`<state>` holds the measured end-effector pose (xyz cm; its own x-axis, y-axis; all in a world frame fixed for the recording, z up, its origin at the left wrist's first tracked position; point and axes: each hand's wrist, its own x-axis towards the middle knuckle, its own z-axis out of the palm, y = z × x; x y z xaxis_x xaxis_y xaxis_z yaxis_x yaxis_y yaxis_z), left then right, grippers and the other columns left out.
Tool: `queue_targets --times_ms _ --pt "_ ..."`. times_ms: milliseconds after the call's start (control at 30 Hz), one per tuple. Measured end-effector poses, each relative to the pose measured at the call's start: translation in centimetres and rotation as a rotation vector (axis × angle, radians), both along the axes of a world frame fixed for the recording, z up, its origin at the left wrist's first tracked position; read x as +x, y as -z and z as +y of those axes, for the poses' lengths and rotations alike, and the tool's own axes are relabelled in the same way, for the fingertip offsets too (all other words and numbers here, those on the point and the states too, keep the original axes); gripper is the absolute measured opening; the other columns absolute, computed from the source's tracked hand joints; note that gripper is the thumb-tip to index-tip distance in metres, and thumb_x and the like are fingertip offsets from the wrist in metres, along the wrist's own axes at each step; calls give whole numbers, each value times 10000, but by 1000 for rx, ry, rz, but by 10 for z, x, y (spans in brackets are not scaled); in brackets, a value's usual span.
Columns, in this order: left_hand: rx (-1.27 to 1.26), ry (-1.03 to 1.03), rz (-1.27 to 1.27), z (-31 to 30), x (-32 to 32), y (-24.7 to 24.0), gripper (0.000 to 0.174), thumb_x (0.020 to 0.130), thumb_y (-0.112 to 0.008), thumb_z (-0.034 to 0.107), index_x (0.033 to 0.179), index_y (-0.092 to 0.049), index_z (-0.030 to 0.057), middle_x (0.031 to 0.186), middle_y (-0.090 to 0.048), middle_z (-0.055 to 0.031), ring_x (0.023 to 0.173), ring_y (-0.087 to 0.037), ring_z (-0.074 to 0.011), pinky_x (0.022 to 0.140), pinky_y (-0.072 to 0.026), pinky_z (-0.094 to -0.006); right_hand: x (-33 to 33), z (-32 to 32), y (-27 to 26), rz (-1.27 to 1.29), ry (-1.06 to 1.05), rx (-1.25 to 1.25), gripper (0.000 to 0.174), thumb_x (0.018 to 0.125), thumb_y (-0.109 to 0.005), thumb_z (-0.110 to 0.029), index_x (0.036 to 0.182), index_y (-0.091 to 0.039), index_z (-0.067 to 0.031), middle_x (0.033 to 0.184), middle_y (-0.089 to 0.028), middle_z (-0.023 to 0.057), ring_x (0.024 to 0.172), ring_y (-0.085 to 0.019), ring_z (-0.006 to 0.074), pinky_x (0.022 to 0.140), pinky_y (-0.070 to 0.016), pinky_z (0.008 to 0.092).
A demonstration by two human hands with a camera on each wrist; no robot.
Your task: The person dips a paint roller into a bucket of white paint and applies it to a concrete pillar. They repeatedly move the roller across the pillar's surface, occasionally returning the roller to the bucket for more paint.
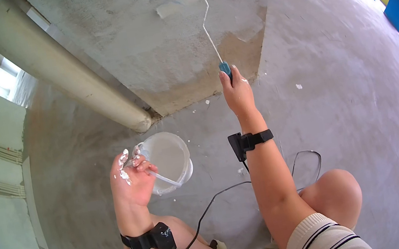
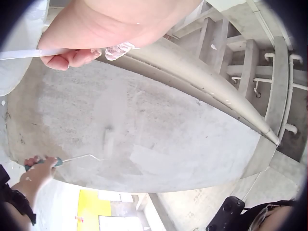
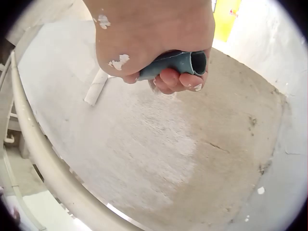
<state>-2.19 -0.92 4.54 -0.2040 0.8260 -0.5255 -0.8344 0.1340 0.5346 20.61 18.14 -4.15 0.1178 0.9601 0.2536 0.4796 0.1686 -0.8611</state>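
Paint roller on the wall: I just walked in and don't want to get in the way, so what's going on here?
A person's right hand grips the paint roller by its blue handle, with the roller head up at the wall. The left hand, smeared with white, holds the bucket by its handle. Much of the wall looks pale grey, while a lower patch is brownish and apparently uncoated.

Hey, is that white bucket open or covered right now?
Open: the head view looks down into the bucket, and no lid covers it. The left hand holds its handle. How full, I cannot tell.
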Motion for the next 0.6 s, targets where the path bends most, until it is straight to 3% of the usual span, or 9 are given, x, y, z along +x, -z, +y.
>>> queue_targets --times_ms 100,300,367,467,600 --pt "-5 3 1 0 -1 -1 267 815 -580 247 967 -506 40 642 -432 24 574 -431 -98 725 -372 -296 -3 -7 19 7 15 -18 400 928 -453 -360 1143 -515 -29 902 -633 245 883 -590 432 743 -462 477" --pt "-19 -14 -5 1 4 -7 278 806 -589 246 971 -500 41 644 -433 21 577 -427 -98 719 -358 -288 -9 -36 133 -30 27 -261 456 925 -444 -390 1188 -500 -21 978 -621 264 951 -579 431 809 -456 484" --pt "-14 -3 -11 1 4 -8 284 805 -591 245 977 -495 41 646 -434 20 578 -428 -98 721 -359 -289 -7 -46 144 -61 -5 -441 455 925 -441 -390 1172 -507 -13 989 -617 266 962 -571 434 816 -450 486" --pt "-32 -4 -29 1 5 -8 260 815 -579 248 961 -504 46 649 -434 19 578 -421 -98 724 -357 -290 -4 -53 157 -13 -1 -430 449 924 -443 -391 1150 -517 -10 987 -618 262 965 -567 435 820 -446 485" --pt "-32 -23 -44 1 5 -10 246 827 -568 253 954 -517 48 648 -435 20 582 -414 -96 727 -357 -292 -6 -42 129 0 -7 -361 443 923 -446 -386 1136 -524 -6 980 -618 262 952 -569 437 809 -449 485"
